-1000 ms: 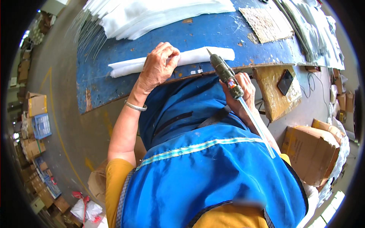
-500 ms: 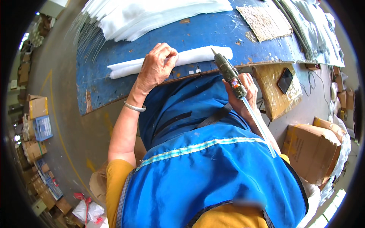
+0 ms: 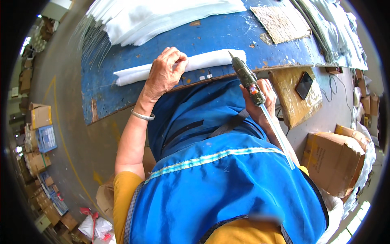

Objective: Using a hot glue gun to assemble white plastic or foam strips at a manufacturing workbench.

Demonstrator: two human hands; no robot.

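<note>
My left hand (image 3: 164,73) presses down on a long white rolled piece of soft material (image 3: 203,62) that lies along the near edge of the blue table (image 3: 122,91). My right hand (image 3: 260,103) grips a dark green glue gun (image 3: 247,77) with a clear glue stick (image 3: 278,136) sticking out of its back. The gun's nozzle points at the right end of the white roll and sits just at it. A silver bangle (image 3: 142,116) is on my left wrist. My blue apron (image 3: 211,171) hides the table edge below the roll.
A pile of white sheets (image 3: 162,18) lies at the far side of the table. A brown woven mat (image 3: 280,22) lies at the far right. A black phone (image 3: 304,85) rests on a brown stand. Cardboard boxes (image 3: 335,158) stand at the right and at the left (image 3: 40,116).
The glue gun's nozzle has drifted slightly right along the roll toward its right end. My left hand has stayed pressed on the roll.
</note>
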